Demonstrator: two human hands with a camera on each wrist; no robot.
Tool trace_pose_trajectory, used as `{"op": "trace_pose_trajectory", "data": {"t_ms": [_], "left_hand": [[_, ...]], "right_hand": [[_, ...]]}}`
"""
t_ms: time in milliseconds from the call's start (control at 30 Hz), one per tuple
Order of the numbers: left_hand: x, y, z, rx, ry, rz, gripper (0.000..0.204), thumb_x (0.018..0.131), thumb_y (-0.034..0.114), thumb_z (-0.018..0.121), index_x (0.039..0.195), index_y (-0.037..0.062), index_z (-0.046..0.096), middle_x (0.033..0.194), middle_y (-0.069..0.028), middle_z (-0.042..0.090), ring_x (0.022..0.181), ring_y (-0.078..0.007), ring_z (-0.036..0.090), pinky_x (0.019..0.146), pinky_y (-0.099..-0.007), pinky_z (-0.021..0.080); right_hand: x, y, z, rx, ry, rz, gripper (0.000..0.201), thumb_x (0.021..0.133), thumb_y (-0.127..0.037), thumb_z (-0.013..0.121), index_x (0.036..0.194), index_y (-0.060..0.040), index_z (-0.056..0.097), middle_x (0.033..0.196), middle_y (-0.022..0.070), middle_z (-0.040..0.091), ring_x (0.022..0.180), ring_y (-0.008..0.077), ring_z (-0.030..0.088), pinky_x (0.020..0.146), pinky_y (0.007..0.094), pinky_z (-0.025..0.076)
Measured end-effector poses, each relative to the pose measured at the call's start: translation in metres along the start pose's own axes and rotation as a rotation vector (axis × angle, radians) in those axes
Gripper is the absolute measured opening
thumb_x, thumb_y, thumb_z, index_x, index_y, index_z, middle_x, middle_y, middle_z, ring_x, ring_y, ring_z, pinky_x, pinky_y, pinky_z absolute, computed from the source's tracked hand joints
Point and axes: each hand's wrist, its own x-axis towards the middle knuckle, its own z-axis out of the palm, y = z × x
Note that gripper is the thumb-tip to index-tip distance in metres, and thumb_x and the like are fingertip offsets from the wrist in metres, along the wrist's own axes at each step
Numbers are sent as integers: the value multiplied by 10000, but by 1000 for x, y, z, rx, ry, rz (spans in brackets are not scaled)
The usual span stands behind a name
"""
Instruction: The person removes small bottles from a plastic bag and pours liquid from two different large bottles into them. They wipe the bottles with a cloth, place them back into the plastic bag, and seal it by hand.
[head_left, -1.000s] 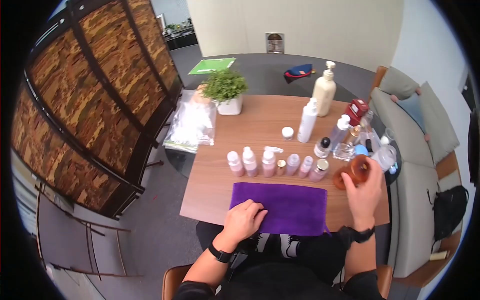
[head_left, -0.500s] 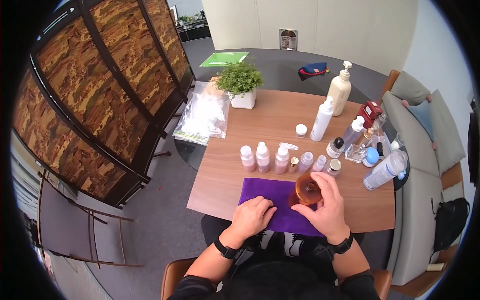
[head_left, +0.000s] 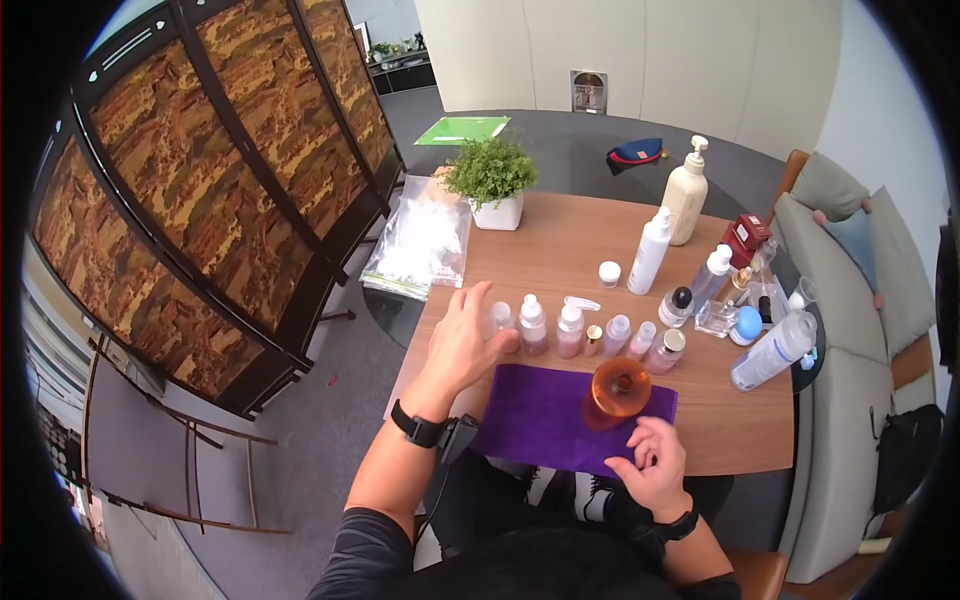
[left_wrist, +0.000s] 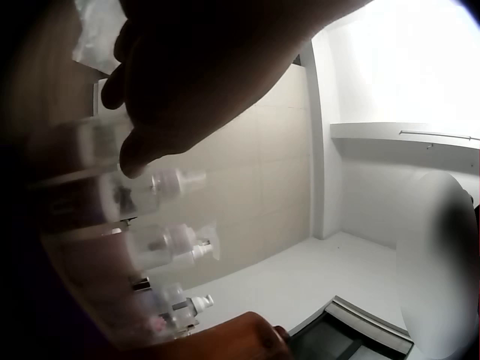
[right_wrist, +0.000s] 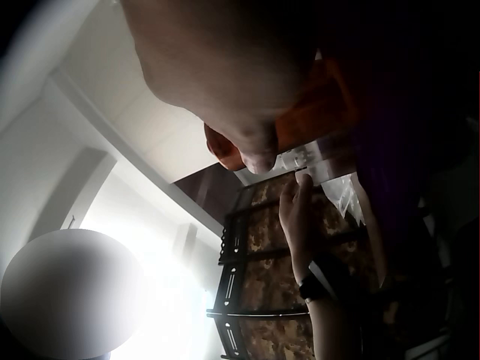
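An amber bottle (head_left: 612, 405) stands on the right part of the purple cloth (head_left: 530, 415). Just to its lower right is the right hand (head_left: 655, 468), fingers loosely bent and holding nothing; whether a fingertip touches the bottle cannot be told. In the right wrist view that hand (right_wrist: 225, 82) overlaps the amber bottle (right_wrist: 322, 105). The left hand (head_left: 462, 342) reaches out at the left end of a row of small pink bottles, thumb and fingers apart beside the leftmost bottle (head_left: 501, 316). Contact there is unclear; the left wrist view shows the hand (left_wrist: 187, 82) dark beside blurred bottles (left_wrist: 86, 202).
Behind the row stand a white jar (head_left: 609, 273), a white spray bottle (head_left: 650, 252) and a cream pump bottle (head_left: 685, 200). A clear bottle (head_left: 775, 350) and several cosmetics are at the right. A potted plant (head_left: 492, 175) and plastic bags (head_left: 420, 240) lie back left.
The right hand brought the amber bottle from the table's right side onto the cloth and let it go. The left hand left the cloth and moved up and left to the small bottles.
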Motion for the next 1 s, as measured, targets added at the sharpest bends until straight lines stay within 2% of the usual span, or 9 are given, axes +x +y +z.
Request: {"op": "trace_pose_trajectory", "data": {"t_ms": [100,200,300,367,433,500,700,800,1000], "left_hand": [[6,-5,14,-5,-210,-93,584,877,226,885,1338,-2,607,1182,-253,743,1036,-437,740,912,-487,586],[-2,-8,16,-26,-110,-78,541,875,193,880,1302,-13,619,1055,-237,781,936,-394,775,841,-445,608],[-9,3,-16,-108,-64,-193,473,867,151,872,1250,-8,644,923,-190,785,801,-309,784,750,-383,608],[-17,21,-44,-136,-118,-246,416,854,154,862,1187,-2,666,979,-205,749,772,-338,758,731,-419,598],[-30,42,-67,-128,-169,-250,406,858,148,866,1194,8,685,987,-176,756,794,-285,762,734,-377,602],[-46,47,-80,-302,-322,81,420,873,153,874,1233,23,701,1009,-153,769,834,-265,777,743,-361,610],[-75,99,-43,-705,-753,253,495,888,147,910,1318,40,689,1230,-154,772,1071,-340,770,934,-409,611],[-88,114,-11,-662,-754,308,671,873,258,939,1416,30,616,1276,-188,727,1138,-390,736,951,-432,606],[-85,121,-12,-696,-573,386,607,929,211,877,1442,10,621,1329,-215,666,1182,-400,683,982,-437,582]], "right_hand": [[-4,5,3,-3,-86,-10,596,797,-105,980,1275,-2,639,887,51,642,555,81,461,512,246,393],[0,1,5,-18,-102,-20,400,821,-60,935,1130,-19,684,815,61,649,549,114,523,519,279,430],[1,5,3,-12,-110,-52,346,816,-66,939,1054,-19,692,820,67,660,547,133,532,523,290,442],[0,4,1,-12,-109,-43,308,818,-67,936,998,-20,691,823,75,673,548,143,552,525,292,456],[0,5,-1,7,-146,-99,334,806,-99,960,999,-20,698,843,88,686,598,164,600,546,294,490],[3,-3,-3,7,-136,-143,389,793,-158,979,1035,-18,708,883,100,699,665,197,640,594,312,527],[14,-27,-2,-46,-305,-292,747,756,-493,981,1249,-7,700,1160,165,758,1009,361,757,854,444,623],[5,-14,9,24,-335,-134,660,780,-359,975,1259,-16,677,1096,185,772,947,404,774,811,475,628],[7,-6,2,18,-326,-82,473,796,-227,945,1148,-35,693,986,184,763,872,410,768,743,468,621]]}}
